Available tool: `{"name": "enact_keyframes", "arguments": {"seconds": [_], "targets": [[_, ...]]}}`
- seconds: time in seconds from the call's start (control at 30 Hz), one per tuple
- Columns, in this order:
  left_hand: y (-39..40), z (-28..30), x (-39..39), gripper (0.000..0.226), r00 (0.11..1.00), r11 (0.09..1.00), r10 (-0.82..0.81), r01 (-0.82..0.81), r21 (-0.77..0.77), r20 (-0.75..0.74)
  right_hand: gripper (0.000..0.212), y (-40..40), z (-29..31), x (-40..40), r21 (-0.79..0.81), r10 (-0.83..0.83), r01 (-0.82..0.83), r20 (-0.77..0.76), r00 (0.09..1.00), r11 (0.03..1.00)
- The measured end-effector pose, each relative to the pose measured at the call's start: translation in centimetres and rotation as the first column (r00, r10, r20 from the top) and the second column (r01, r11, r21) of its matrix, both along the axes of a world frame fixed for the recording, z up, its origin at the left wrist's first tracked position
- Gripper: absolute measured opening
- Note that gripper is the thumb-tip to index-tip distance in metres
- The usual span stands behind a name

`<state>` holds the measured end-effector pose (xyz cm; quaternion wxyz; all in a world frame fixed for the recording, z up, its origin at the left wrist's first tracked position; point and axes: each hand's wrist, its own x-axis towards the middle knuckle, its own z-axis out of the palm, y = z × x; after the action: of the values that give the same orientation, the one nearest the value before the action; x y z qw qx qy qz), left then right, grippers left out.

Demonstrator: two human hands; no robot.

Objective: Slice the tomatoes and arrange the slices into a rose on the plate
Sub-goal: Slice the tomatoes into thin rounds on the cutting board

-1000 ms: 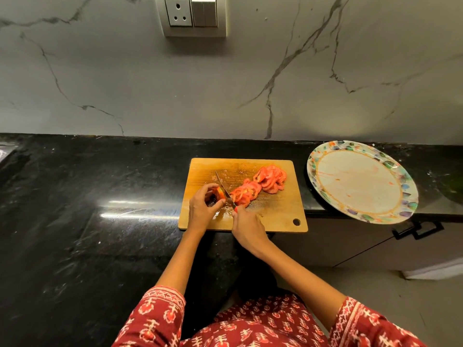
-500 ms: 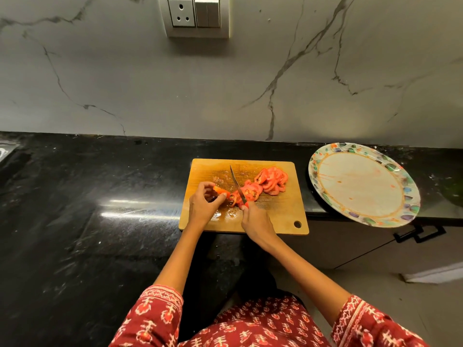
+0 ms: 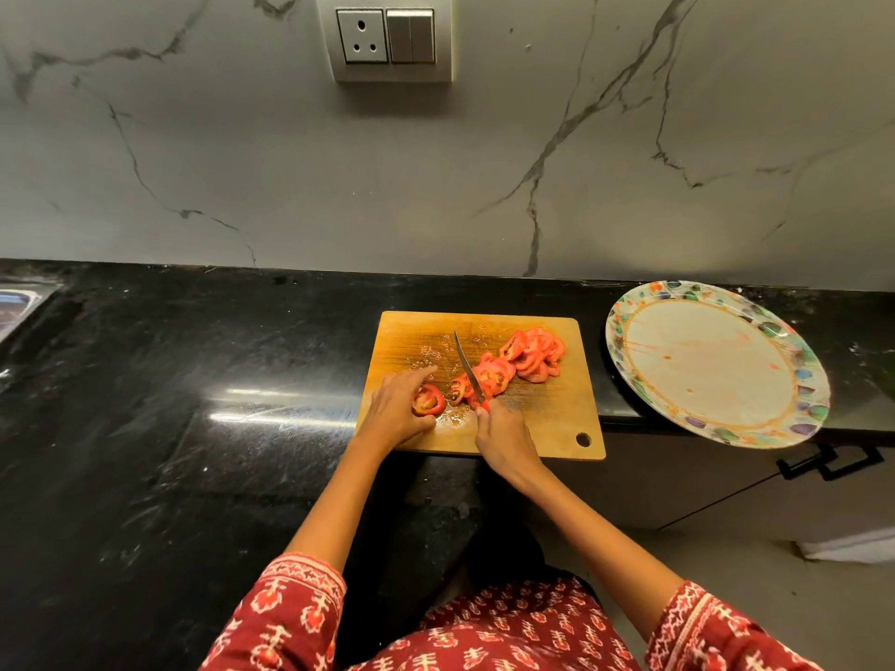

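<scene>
A wooden cutting board (image 3: 547,428) lies on the black counter. A row of red tomato slices (image 3: 513,363) runs across it toward the far right corner. My left hand (image 3: 397,409) holds a tomato piece (image 3: 428,400), cut face up, at the board's left side. My right hand (image 3: 503,438) grips a small knife (image 3: 469,368) by its red handle, the blade pointing away and resting beside the nearest slices. A plate (image 3: 629,331) with a colourful rim sits to the right, with only a few smears on it.
The plate overhangs the counter's front edge (image 3: 624,423). A sink corner (image 3: 19,302) shows at the far left. A marble wall with a socket and switch (image 3: 387,38) stands behind. A cabinet handle (image 3: 828,464) is below the plate.
My left hand turned the tomato piece so that its cut face shows and moved it slightly left. The knife swung from a slanted cutting stroke to lie alongside the slices.
</scene>
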<state>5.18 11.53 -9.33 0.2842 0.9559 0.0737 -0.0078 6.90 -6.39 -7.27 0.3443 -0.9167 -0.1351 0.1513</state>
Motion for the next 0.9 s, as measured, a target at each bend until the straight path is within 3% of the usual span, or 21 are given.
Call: {"name": "enact_keyframes", "arguments": {"seconds": [0.1,0.17,0.23,0.33,0.43,0.9], "targets": [[-0.5,0.5,0.9,0.053,1.000,0.999,-0.021,0.022,-0.031,0.015,0.025,-0.1,0.0,0.0,0.017,0.001,-0.001,-0.006,1.000,1.000],[-1.2,0.9,1.1,0.044,0.992,0.967,0.070,-0.043,-0.249,0.102,0.024,-0.2,0.1,0.0,0.046,-0.007,0.007,-0.003,1.000,0.999],[-1.8,1.1,1.0,0.042,0.973,0.865,0.191,-0.103,-0.491,0.132,0.022,-0.3,0.4,-0.1,0.076,-0.008,0.006,0.024,1.000,0.997],[-2.3,0.7,0.7,0.043,0.936,0.738,0.329,-0.175,-0.652,0.121,0.021,-0.2,0.7,-0.6,0.116,0.011,-0.021,0.083,0.997,0.993],[-2.6,0.3,0.3,0.043,0.921,0.695,0.366,-0.175,-0.697,0.134,0.022,0.2,0.2,-1.3,0.065,0.070,-0.076,0.091,0.993,0.995],[-2.6,0.1,0.2,0.049,0.907,0.684,0.392,-0.177,-0.708,0.152,0.024,0.5,0.2,-1.6,-0.094,0.132,-0.122,0.119,0.984,0.988]]}}
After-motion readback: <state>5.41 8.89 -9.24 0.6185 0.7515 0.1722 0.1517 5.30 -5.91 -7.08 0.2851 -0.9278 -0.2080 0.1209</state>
